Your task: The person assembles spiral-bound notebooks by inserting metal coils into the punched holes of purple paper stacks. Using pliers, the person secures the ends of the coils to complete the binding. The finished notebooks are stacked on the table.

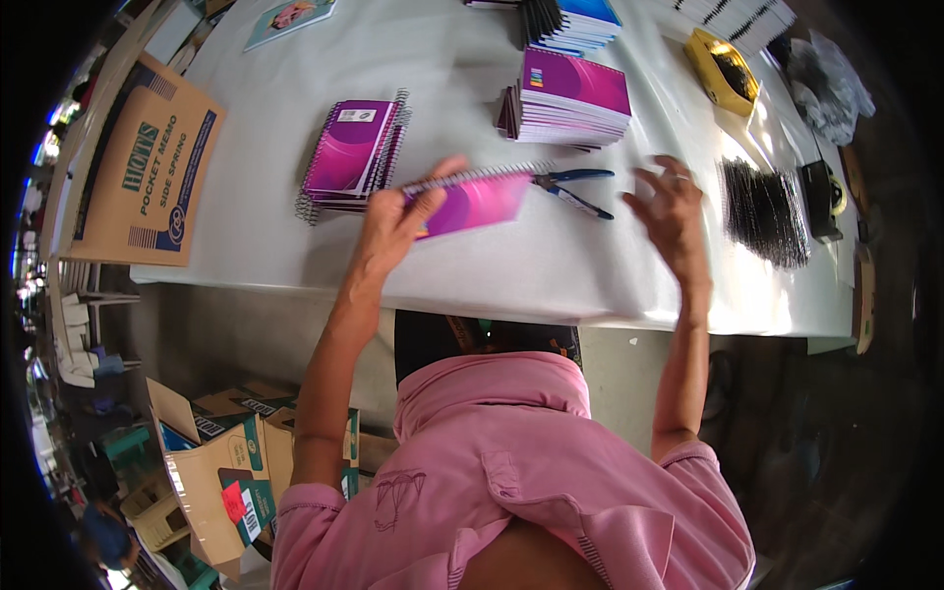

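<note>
Notebook (470, 202), magenta-covered and bound along its far edge with a bright wire spiral, is tilted up just above the white table (551, 270), pinched at its left end by the left hand (393, 226); that grip is closed on it, thumb on the glossy cover and fingers behind. Nearer than the notebook, a pink collared shirt (511, 472) fills the foreground, and brown cardboard boxes (221, 462) stand open on the floor to its left. Right of the notebook, the right hand (674, 211) hovers over the table with its fingers spread loose, its grip wide open and holding nothing; a ring shows on one finger. Just past the notebook's right end lie blue-handled pliers (575, 187), slim and metal-tipped, flat on the table. Farther right of the notebook sits a dark bundle of wire spirals (762, 211), bristly and fanned. Left of the notebook and a little beyond it, a stack of spiral-bound purple notebooks (354, 152) rests with coils overhanging. Beyond the notebook, a taller, squared stack of unbound purple pads (570, 98) stands. Far left lies a flattened brown carton (138, 172); far right, a yellow tray (723, 69).
</note>
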The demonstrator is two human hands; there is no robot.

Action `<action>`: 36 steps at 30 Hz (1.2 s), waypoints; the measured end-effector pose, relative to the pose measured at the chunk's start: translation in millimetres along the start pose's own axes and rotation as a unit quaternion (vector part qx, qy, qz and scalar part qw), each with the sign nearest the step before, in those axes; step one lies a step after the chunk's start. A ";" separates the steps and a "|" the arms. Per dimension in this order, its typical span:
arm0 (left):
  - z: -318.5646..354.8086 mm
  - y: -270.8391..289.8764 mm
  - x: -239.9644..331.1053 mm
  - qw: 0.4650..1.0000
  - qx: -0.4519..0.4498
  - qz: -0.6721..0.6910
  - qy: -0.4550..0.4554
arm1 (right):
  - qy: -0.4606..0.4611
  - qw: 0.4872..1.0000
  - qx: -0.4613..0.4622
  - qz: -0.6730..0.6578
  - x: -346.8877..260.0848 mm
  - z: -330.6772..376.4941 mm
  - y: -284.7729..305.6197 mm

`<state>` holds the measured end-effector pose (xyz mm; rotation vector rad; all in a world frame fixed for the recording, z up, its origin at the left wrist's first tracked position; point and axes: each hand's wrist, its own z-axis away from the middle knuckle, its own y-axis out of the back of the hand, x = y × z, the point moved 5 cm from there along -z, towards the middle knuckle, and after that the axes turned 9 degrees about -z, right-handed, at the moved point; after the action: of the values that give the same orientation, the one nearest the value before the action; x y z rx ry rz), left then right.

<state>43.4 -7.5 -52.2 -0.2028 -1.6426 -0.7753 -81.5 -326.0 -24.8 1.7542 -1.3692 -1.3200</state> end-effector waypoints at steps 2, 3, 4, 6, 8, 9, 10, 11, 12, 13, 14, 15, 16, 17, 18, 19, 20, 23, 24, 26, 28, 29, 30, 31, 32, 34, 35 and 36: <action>0.7 8.3 22.3 0.989 0.068 -0.123 -0.052 | 0.062 0.992 -0.065 -0.094 -40.9 -2.7 -30.6; 2.1 3.3 39.7 0.964 0.098 -0.213 -0.123 | 0.081 0.995 -0.045 -0.037 -43.8 -1.6 -47.1; 4.2 -4.2 55.5 0.925 0.129 -0.300 -0.193 | 0.100 0.994 -0.025 0.021 -41.0 1.0 -65.3; 8.2 -22.3 48.0 0.887 0.108 -0.407 -0.188 | 0.088 0.996 0.005 0.020 -44.8 -2.2 -72.2; 15.1 -36.3 29.7 0.885 0.078 -0.436 -0.146 | 0.012 0.999 -0.044 -0.018 -60.5 -2.0 -62.2; 18.3 -41.4 27.9 0.866 0.097 -0.461 -0.167 | 0.012 0.992 -0.024 -0.126 -73.6 2.3 -51.5; 18.1 -43.2 26.3 0.873 0.104 -0.450 -0.158 | 0.019 0.981 -0.041 -0.189 -94.1 10.2 -44.7; 16.9 -45.0 27.0 0.879 0.107 -0.438 -0.153 | 0.040 0.978 -0.048 -0.197 -112.9 19.6 -40.1; 14.8 -44.6 30.0 0.884 0.113 -0.429 -0.150 | 0.065 0.975 -0.050 -0.206 -127.5 24.2 -37.9; 15.1 -46.2 31.8 0.878 0.114 -0.443 -0.143 | 0.067 0.977 -0.040 -0.197 -133.9 27.5 -39.2; 15.4 -47.3 31.7 0.878 0.109 -0.445 -0.138 | 0.068 0.979 -0.030 -0.189 -138.7 30.3 -41.0; 15.5 -47.5 31.8 0.878 0.107 -0.447 -0.133 | 0.072 0.981 -0.021 -0.180 -141.3 31.1 -41.2; 15.3 -47.6 31.7 0.878 0.104 -0.449 -0.128 | 0.070 0.982 -0.023 -0.172 -142.4 30.7 -40.8; 15.2 -47.6 31.7 0.878 0.107 -0.449 -0.129 | 0.067 0.984 -0.026 -0.165 -143.4 30.0 -39.9; 14.9 -48.3 31.0 0.877 0.111 -0.449 -0.130 | 0.065 0.985 -0.028 -0.158 -143.6 29.7 -39.5; 14.7 -48.9 30.9 0.877 0.114 -0.449 -0.131 | 0.080 0.986 -0.017 -0.145 -144.6 29.6 -38.9; 14.9 -49.0 31.4 0.878 0.116 -0.446 -0.126 | 0.096 0.986 -0.005 -0.133 -145.1 28.9 -39.1; 17.0 -49.8 34.2 0.877 0.135 -0.444 -0.125 | -0.065 0.889 -0.208 -0.403 -130.6 23.2 -54.6; 17.4 -50.4 35.8 0.872 0.145 -0.446 -0.139 | -0.153 0.783 -0.303 -0.521 -126.9 25.8 -61.7; 20.4 -47.5 40.7 0.859 0.165 -0.460 -0.154 | -0.184 0.677 -0.329 -0.632 -120.1 17.4 -60.1; 22.2 -41.7 51.7 0.844 0.183 -0.476 -0.164 | -0.060 0.804 -0.271 -0.527 -120.4 5.5 -45.4; 19.9 -30.7 58.4 0.838 0.211 -0.473 -0.172 | -0.030 0.832 -0.238 -0.501 -110.3 2.3 -43.4; 15.1 -15.8 67.3 0.821 0.238 -0.487 -0.181 | -0.003 0.858 -0.201 -0.472 -95.1 1.2 -41.2; 10.8 2.3 74.7 0.803 0.266 -0.500 -0.186 | 0.012 0.888 -0.175 -0.426 -84.2 -3.2 -36.8; 8.5 18.7 76.4 0.784 0.294 -0.513 -0.190 | -0.076 0.918 -0.170 -0.350 -69.1 -3.3 -36.1; -0.8 45.0 60.5 0.792 0.245 -0.543 -0.136 | -0.092 0.967 -0.134 -0.197 -56.0 -2.2 -32.8; -2.4 56.4 52.0 0.794 0.219 -0.556 -0.110 | -0.024 0.983 -0.088 -0.161 -51.3 -3.3 -29.2; -2.1 63.7 37.5 0.806 0.164 -0.565 -0.063 | 0.044 0.990 -0.042 -0.125 -44.7 -4.7 -26.4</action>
<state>70.3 28.9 6.3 1.1062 -1.9310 -1.3286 -66.8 -276.2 -29.5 1.9496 -1.0570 -1.3889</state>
